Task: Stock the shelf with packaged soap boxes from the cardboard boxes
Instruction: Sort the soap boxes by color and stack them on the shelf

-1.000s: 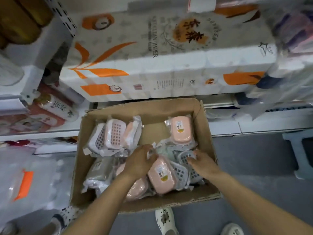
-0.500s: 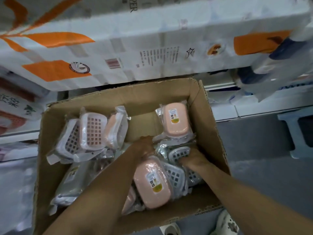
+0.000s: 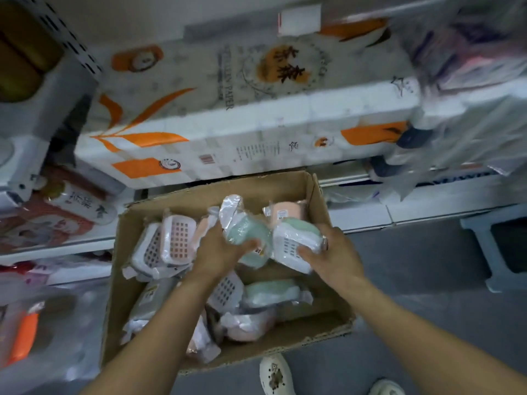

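— Two hands, each with a pack?

— Yes. The left hand (image 3: 218, 252) has its fingers and thumb curled round a mint-green wrapped soap box (image 3: 247, 232), held above the carton. The right hand (image 3: 330, 252) grips a second wrapped soap box (image 3: 296, 242), white grid side toward the camera, fingers curled under it and thumb on top. The two packs touch each other.

— And the carton?

— An open cardboard box (image 3: 322, 201) sits on the floor below the hands. Inside, grid-faced packs (image 3: 171, 243) stand on edge at the left, a peach soap box (image 3: 286, 212) leans at the far right, another green one (image 3: 271, 292) lies near the middle, and a pink one (image 3: 248, 326) lies nearer the camera. All are wrapped in clear film.

— What surrounds it?

— Grey floor (image 3: 427, 280). Just behind the carton a large white-and-orange tissue-paper bundle (image 3: 228, 124) lies on a white shelf (image 3: 365, 218). A pale blue stool (image 3: 490, 240) stands at the right, and two white shoes (image 3: 275, 376) show at the bottom edge.
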Demonstrator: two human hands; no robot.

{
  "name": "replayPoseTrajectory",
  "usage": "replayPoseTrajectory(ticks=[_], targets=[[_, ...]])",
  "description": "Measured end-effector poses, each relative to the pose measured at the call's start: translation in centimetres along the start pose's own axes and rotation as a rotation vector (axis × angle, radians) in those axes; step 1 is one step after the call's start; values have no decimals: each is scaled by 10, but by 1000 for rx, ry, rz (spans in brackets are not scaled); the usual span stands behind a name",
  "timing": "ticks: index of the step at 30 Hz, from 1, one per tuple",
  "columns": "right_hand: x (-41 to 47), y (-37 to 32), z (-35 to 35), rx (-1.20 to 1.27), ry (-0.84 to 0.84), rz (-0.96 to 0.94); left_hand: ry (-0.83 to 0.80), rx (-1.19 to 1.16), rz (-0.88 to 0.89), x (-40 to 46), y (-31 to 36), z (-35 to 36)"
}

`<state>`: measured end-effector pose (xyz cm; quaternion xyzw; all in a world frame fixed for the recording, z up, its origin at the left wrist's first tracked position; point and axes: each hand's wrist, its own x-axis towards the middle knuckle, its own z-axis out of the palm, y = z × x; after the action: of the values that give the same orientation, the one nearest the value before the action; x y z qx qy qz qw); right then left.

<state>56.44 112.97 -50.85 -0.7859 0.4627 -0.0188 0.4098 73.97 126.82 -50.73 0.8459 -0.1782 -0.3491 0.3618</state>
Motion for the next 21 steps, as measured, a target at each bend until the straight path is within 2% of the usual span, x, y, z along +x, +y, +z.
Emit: replayPoseTrajectory(ticks=[5, 7, 10, 15, 18, 21], targets=[[-16, -11, -69, -29, 197, -220, 108, -249, 18, -58, 65, 12], [-24, -8, -98, -25, 214, -259, 115, -359, 19, -81, 93, 24], [-42, 5, -146, 74, 105, -278, 91, -497, -36, -109, 131, 56], [-65, 51, -250, -90, -135, -366, 34, -607, -78, -139, 193, 128], [-73, 84, -315, -126, -182, -375, -28, -587, -67, -149, 233, 176], [-77, 122, -367, -46, -152, -331, -125, -545, -32, -158, 271, 231]])
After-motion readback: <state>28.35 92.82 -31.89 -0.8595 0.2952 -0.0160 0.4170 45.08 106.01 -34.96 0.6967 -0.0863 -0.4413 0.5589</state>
